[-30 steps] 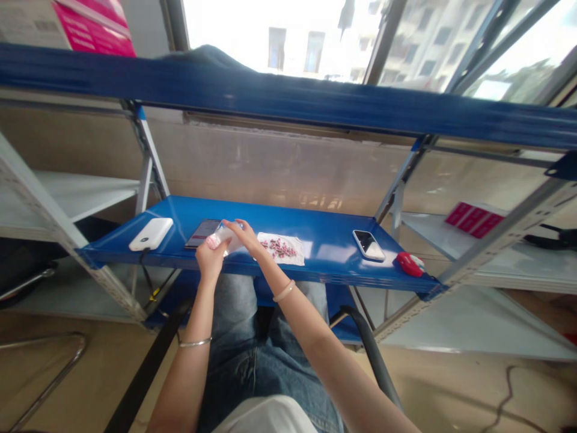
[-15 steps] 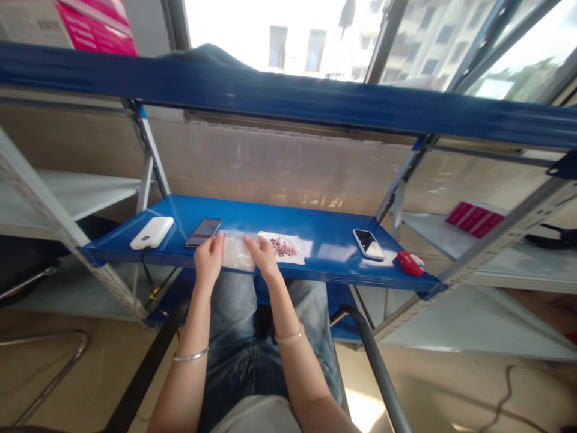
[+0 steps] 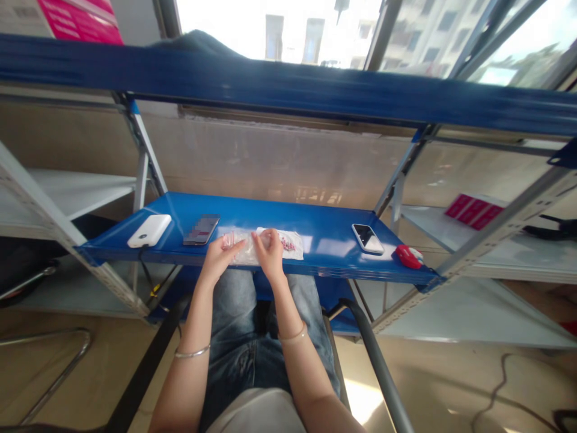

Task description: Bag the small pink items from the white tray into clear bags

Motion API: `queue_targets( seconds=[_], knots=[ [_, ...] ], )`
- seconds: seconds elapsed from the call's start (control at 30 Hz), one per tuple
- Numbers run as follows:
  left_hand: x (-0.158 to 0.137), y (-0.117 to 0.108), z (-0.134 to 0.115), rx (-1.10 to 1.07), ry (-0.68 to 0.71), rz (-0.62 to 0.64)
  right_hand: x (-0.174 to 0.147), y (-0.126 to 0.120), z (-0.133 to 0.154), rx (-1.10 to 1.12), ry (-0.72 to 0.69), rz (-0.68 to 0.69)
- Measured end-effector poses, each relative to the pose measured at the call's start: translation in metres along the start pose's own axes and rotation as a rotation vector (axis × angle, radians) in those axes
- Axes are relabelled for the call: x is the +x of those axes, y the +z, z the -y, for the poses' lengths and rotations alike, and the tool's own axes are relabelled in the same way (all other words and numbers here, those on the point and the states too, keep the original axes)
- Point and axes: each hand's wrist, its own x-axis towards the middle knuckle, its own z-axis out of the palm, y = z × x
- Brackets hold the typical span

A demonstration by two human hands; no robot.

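Observation:
A clear plastic zip bag (image 3: 246, 255) with a pinkish-red edge lies flat at the front of the blue shelf. My left hand (image 3: 222, 257) grips its left end, thumb stretched over the plastic. At the bag's right edge, my right hand (image 3: 270, 252) has its thumb on the plastic and its fingers bent; the fingertips are partly hidden. A white paper sheet (image 3: 296, 237) lies under and beside that hand. Small red and dark beads (image 3: 288, 244) are scattered on it, partly covered by my right hand.
On the blue shelf (image 3: 324, 219), a dark phone (image 3: 201, 230) and a white power bank (image 3: 150, 231) with a cable lie to the left. Another phone (image 3: 367, 239) and a red object (image 3: 409, 257) are at the right. Chair armrests flank my legs.
My right hand has turned and its fingers have moved over some beads. My left hand has shifted right along the bag, its thumb now across it. The view has tilted slightly.

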Motion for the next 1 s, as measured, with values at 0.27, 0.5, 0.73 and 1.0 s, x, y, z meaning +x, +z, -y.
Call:
queue_targets(
  seconds=[0.27, 0.5, 0.73, 1.0],
  knots=[
    [0.023, 0.0, 0.029, 0.095, 0.273, -0.546, 0.033, 0.053, -0.011, 0.237, 0.248, 0.133],
    [0.021, -0.001, 0.06, 0.208, 0.082, -0.454, 0.039, 0.084, -0.049, 0.2, 0.379, 0.145],
    [0.027, -0.009, 0.055, 0.178, 0.107, -0.412, 0.04, 0.09, -0.049, 0.262, 0.365, 0.152],
    [0.032, -0.017, 0.061, 0.187, 0.063, -0.446, 0.047, 0.098, -0.054, 0.191, 0.405, 0.137]
  ],
)
